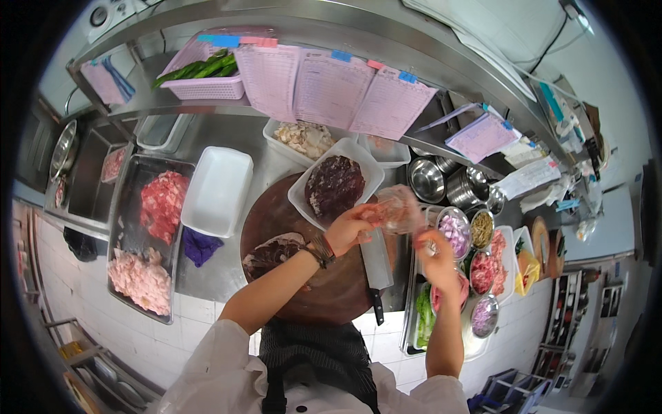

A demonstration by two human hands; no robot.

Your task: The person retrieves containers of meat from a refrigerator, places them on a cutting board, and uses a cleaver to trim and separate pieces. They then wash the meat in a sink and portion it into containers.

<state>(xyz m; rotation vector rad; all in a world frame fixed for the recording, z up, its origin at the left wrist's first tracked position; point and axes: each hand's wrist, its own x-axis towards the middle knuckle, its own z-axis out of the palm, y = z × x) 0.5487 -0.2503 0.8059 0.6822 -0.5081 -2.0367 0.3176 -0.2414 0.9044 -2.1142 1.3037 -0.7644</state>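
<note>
My left hand reaches across a round chopping block and grips a clear plastic container, blurred, with something reddish at it. To its right, my right hand is blurred, its fingers bent; whether it holds anything small is unclear. A white plastic tub with a large dark piece of meat rests partly on the block. Another dark piece of meat lies on the block, partly behind my left forearm. Below my left hand is a cleaver, its black handle over the block's edge.
A metal tray with minced meat and pale chopped fat stands left, beside a white tub and a purple cloth. Bowls of chopped onion and meat crowd the right. A steel shelf with hanging papers overhangs the back.
</note>
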